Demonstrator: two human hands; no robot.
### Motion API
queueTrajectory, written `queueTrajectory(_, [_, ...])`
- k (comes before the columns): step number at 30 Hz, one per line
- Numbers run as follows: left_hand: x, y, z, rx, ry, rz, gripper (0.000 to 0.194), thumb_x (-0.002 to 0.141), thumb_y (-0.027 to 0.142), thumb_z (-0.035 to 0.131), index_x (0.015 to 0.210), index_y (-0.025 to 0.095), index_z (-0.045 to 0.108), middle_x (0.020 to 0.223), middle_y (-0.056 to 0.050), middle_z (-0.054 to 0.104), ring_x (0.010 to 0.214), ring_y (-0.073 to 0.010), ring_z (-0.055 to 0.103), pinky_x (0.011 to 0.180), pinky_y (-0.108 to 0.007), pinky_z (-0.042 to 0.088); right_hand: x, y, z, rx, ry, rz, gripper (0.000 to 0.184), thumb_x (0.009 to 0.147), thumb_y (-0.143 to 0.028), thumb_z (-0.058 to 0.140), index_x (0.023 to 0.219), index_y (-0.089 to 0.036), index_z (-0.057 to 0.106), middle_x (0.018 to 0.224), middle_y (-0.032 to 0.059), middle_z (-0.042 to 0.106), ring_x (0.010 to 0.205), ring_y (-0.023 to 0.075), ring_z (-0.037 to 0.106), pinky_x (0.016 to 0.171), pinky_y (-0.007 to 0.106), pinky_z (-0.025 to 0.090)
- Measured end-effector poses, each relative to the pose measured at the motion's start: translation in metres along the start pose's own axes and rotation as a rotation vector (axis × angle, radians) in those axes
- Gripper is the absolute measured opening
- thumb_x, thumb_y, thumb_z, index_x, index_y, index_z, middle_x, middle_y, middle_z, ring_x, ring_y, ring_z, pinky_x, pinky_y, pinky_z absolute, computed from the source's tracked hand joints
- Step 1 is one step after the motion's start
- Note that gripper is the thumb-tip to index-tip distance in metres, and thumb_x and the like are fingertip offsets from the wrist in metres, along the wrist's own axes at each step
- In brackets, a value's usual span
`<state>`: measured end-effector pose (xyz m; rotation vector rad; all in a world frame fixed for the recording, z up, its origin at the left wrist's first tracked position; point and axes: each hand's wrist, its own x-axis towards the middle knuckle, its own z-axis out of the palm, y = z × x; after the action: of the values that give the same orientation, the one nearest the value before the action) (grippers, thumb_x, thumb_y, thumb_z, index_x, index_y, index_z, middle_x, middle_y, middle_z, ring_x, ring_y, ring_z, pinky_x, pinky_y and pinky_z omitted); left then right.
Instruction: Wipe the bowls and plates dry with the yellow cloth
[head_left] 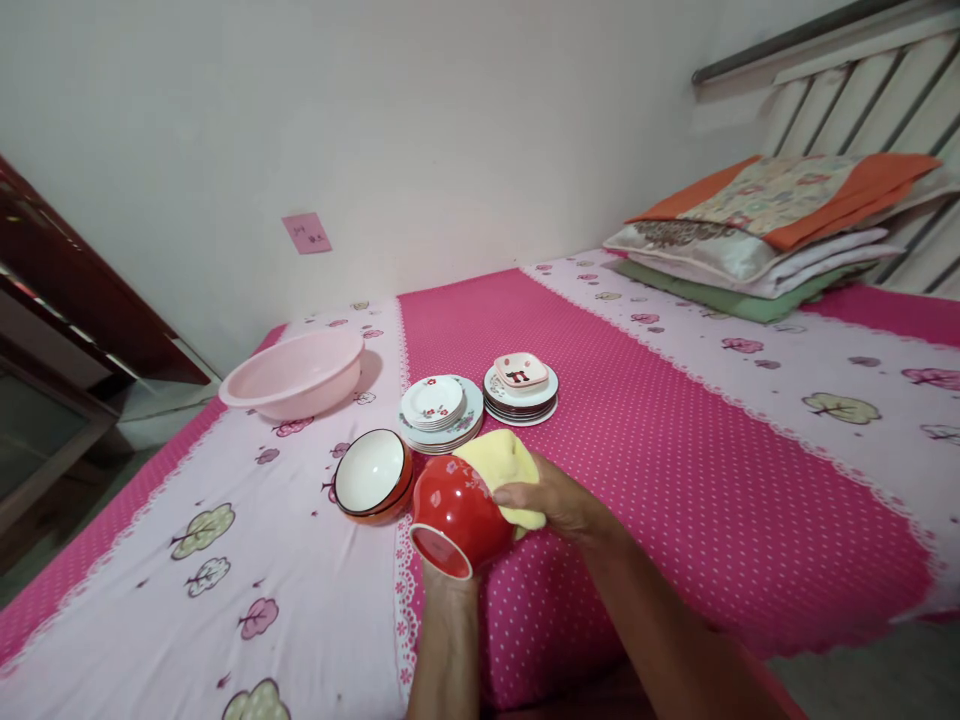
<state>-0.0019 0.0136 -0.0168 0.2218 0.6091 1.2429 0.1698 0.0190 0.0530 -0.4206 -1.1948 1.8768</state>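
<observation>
A red bowl (459, 512) with a small flower print is held upside down and tilted over the bed, its foot ring facing me. My left hand (442, 583) grips it from underneath, fingers mostly hidden behind the bowl. My right hand (551, 497) presses a yellow cloth (504, 467) against the bowl's outer side, fingers closed on the cloth. Just left of them an orange bowl (373, 476) with a white inside stands on the sheet.
A pink basin (294, 373) sits at the bed's far left. Behind the bowls are a stack of white flowered plates (440, 407) and another plate stack topped by a small square dish (520, 385). Folded bedding (765, 235) lies at the far right. Dark furniture (67, 300) stands left.
</observation>
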Motion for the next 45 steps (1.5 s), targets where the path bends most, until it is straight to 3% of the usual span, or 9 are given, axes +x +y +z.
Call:
queueTrajectory(4, [-0.005,0.004,0.014,-0.040,0.003,-0.094,0.040,0.108,0.037,0.041,0.135,0.020,0.064,0.108,-0.010,0.080,0.102,-0.0232,0.075,0.093,-0.039,0.062,0.003,0.002,-0.001,-0.048,0.084,-0.031,0.053,0.075,-0.038,0.088,0.121,-0.019,0.068,0.108,0.0066,0.077,0.094,0.0218,0.072,0.089,0.035,0.055])
queueTrajectory(9, [-0.015,-0.002,0.034,-0.061,0.066,0.040,0.049,0.110,0.045,0.034,0.129,0.016,0.068,0.114,-0.012,0.080,0.107,-0.0245,0.075,0.104,-0.043,0.058,0.001,-0.009,-0.001,-0.221,0.208,-0.093,0.049,0.074,-0.038,0.086,0.115,-0.020,0.069,0.103,0.0048,0.076,0.090,0.0214,0.071,0.083,0.035,0.055])
queueTrajectory(14, [-0.021,-0.005,0.036,0.093,0.050,0.009,0.054,0.105,0.058,0.044,0.128,0.015,0.068,0.120,-0.015,0.078,0.098,-0.0278,0.077,0.090,-0.051,0.064,0.001,-0.014,0.002,-0.791,0.388,-0.127,0.036,0.076,-0.025,0.074,0.111,-0.020,0.068,0.098,0.0053,0.076,0.085,0.0230,0.069,0.075,0.034,0.052])
queueTrajectory(18, [-0.023,-0.003,0.037,0.043,0.079,-0.001,0.041,0.106,0.046,0.050,0.119,0.014,0.071,0.101,-0.012,0.081,0.084,-0.0228,0.076,0.082,-0.044,0.066,0.003,-0.008,0.013,-1.404,0.226,-0.077,0.027,0.075,-0.017,0.071,0.102,-0.019,0.065,0.099,0.0066,0.072,0.091,0.0249,0.063,0.083,0.036,0.045])
queueTrajectory(24, [-0.019,-0.005,0.034,-0.013,0.195,0.049,0.026,0.098,0.037,0.066,0.098,0.013,0.074,0.087,-0.008,0.080,0.075,-0.0205,0.076,0.073,-0.033,0.065,0.001,-0.003,0.024,-1.478,0.079,0.023,0.033,0.077,-0.015,0.071,0.110,-0.016,0.067,0.106,0.0105,0.072,0.096,0.0277,0.063,0.084,0.037,0.041])
queueTrajectory(29, [-0.012,-0.014,0.027,-0.018,0.199,0.114,0.017,0.092,0.030,0.071,0.088,0.013,0.074,0.081,-0.007,0.078,0.072,-0.0192,0.074,0.074,-0.031,0.064,-0.010,-0.020,0.022,-1.431,0.042,0.072,0.031,0.074,-0.012,0.072,0.104,-0.019,0.071,0.102,0.0057,0.076,0.090,0.0241,0.066,0.077,0.032,0.043])
queueTrajectory(32, [-0.008,-0.022,0.024,-0.029,0.187,0.173,0.012,0.092,0.022,0.065,0.092,0.016,0.075,0.089,-0.005,0.081,0.080,-0.0202,0.075,0.079,-0.032,0.064,-0.019,-0.038,0.016,-1.124,0.101,0.049,0.016,0.075,-0.017,0.074,0.090,-0.021,0.072,0.084,0.0005,0.074,0.073,0.0190,0.065,0.063,0.028,0.044])
queueTrajectory(40, [-0.007,-0.038,0.019,-0.023,0.183,0.274,0.040,0.085,0.012,0.064,0.123,0.018,0.072,0.112,-0.007,0.081,0.109,-0.0230,0.073,0.105,-0.041,0.056,-0.033,-0.070,-0.034,-0.278,0.936,-0.617,0.048,0.083,-0.039,0.082,0.124,-0.020,0.068,0.123,0.0091,0.076,0.112,0.0267,0.073,0.090,0.039,0.063])
queueTrajectory(45, [-0.010,-0.039,0.017,-0.044,0.239,0.337,0.058,0.079,0.012,0.058,0.136,0.025,0.066,0.120,-0.005,0.079,0.122,-0.0271,0.069,0.115,-0.051,0.048,-0.005,-0.020,-0.079,0.110,0.969,-0.406,0.046,0.091,-0.042,0.068,0.131,-0.022,0.062,0.123,0.0074,0.077,0.113,0.0264,0.074,0.088,0.041,0.066])
